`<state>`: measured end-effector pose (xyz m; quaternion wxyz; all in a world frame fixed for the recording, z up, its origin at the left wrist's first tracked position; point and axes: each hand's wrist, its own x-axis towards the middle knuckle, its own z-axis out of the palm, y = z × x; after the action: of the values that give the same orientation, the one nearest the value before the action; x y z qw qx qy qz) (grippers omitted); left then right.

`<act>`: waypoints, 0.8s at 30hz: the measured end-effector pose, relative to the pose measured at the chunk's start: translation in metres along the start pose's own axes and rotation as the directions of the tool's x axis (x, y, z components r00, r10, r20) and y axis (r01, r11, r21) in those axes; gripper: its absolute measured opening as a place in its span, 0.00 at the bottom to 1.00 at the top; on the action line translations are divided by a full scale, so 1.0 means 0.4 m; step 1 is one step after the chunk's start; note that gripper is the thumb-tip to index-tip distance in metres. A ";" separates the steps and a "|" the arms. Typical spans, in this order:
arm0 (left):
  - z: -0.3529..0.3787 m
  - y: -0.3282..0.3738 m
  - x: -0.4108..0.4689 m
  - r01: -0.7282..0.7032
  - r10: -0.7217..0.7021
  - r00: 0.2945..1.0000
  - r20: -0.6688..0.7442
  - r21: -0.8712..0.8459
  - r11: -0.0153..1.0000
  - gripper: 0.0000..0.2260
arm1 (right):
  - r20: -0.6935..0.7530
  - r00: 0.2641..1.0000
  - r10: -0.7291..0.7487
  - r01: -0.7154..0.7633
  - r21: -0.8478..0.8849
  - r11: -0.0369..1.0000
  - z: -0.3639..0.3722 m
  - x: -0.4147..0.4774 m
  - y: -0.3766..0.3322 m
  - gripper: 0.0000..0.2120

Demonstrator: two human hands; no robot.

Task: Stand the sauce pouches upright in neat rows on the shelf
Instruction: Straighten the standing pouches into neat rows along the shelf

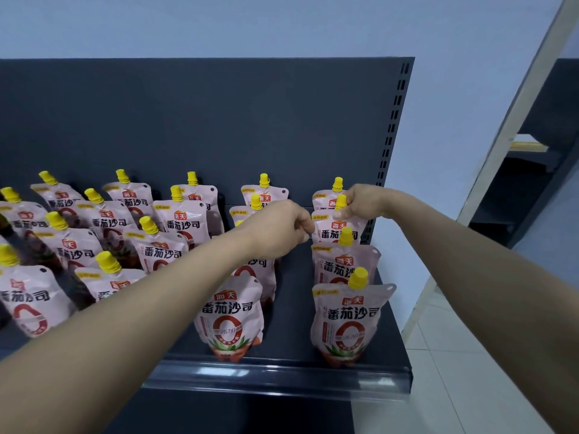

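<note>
Dark shelf (294, 324), pale wall (219, 23); right hand (363, 202) tight on a pouch cap (340, 201), left hand (282, 227) of unclear grip.

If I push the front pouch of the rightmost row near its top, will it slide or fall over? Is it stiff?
Likely it tips rather than slides: the pouch stands tall on a narrow base. It looks soft, its sides bulging, so it would probably sag when gripped. Its cap looks rigid, likely the firmer hold.
</note>
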<state>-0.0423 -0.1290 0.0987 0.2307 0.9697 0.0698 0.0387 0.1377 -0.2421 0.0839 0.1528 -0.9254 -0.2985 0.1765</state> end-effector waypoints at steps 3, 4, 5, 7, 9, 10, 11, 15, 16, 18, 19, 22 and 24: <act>0.003 0.002 -0.005 -0.006 0.006 1.000 0.014 -0.018 1.000 0.12 | -0.007 1.000 -0.004 0.004 0.020 1.000 0.001 -0.007 0.001 0.16; 0.004 0.003 -0.007 -0.007 0.007 1.000 0.015 -0.015 1.000 0.12 | -0.017 1.000 -0.007 0.007 0.032 0.999 0.002 -0.009 0.003 0.15; 0.006 0.003 -0.009 -0.008 0.009 1.000 0.013 -0.012 1.000 0.12 | -0.025 1.000 -0.010 0.010 0.035 0.999 0.003 -0.011 0.005 0.14; 0.009 0.003 -0.012 -0.019 0.020 1.000 0.007 -0.017 1.000 0.12 | -0.031 0.999 -0.020 0.021 0.023 1.000 0.001 -0.015 0.007 0.13; 0.005 0.003 -0.017 -0.031 0.031 0.999 -0.011 -0.009 0.999 0.12 | -0.043 0.999 -0.032 0.033 0.011 0.999 -0.008 -0.020 0.005 0.14; -0.001 0.003 -0.019 -0.031 0.031 0.999 -0.022 -0.011 0.999 0.12 | -0.057 0.998 -0.037 0.037 0.006 0.999 -0.013 -0.026 0.001 0.17; -0.010 0.000 -0.022 -0.031 0.030 0.999 -0.032 -0.026 0.999 0.11 | -0.080 0.996 -0.042 0.042 0.005 0.999 -0.018 -0.034 -0.004 0.20; -0.077 -0.033 -0.030 -0.014 0.002 0.990 -0.143 -0.080 0.997 0.09 | -0.242 0.964 -0.110 0.128 0.057 0.990 -0.029 -0.078 -0.031 0.24; -0.094 -0.043 -0.033 -0.003 -0.013 0.986 -0.167 -0.098 0.995 0.09 | -0.279 0.951 -0.130 0.155 0.071 0.985 -0.029 -0.093 -0.041 0.23; -0.122 -0.060 -0.042 0.014 -0.035 0.983 -0.180 -0.117 0.993 0.09 | -0.323 0.932 -0.166 0.199 0.073 0.977 -0.027 -0.123 -0.067 0.21; -0.131 -0.068 -0.049 0.020 -0.040 0.984 -0.174 -0.117 0.993 0.09 | -0.330 0.926 -0.184 0.216 0.064 0.974 -0.025 -0.140 -0.082 0.20; -0.143 -0.087 -0.075 0.027 -0.042 0.990 -0.134 -0.112 0.993 0.09 | -0.310 0.924 -0.224 0.246 0.035 0.969 -0.019 -0.187 -0.131 0.17; -0.150 -0.100 -0.097 0.034 -0.040 0.997 -0.065 -0.092 0.995 0.10 | -0.271 0.931 -0.245 0.257 0.008 0.966 -0.011 -0.209 -0.169 0.15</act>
<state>-0.0919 -0.0730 0.1322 0.2727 0.9550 0.0934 0.0701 0.0424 -0.2412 0.1337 0.2332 -0.8914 -0.3871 0.0354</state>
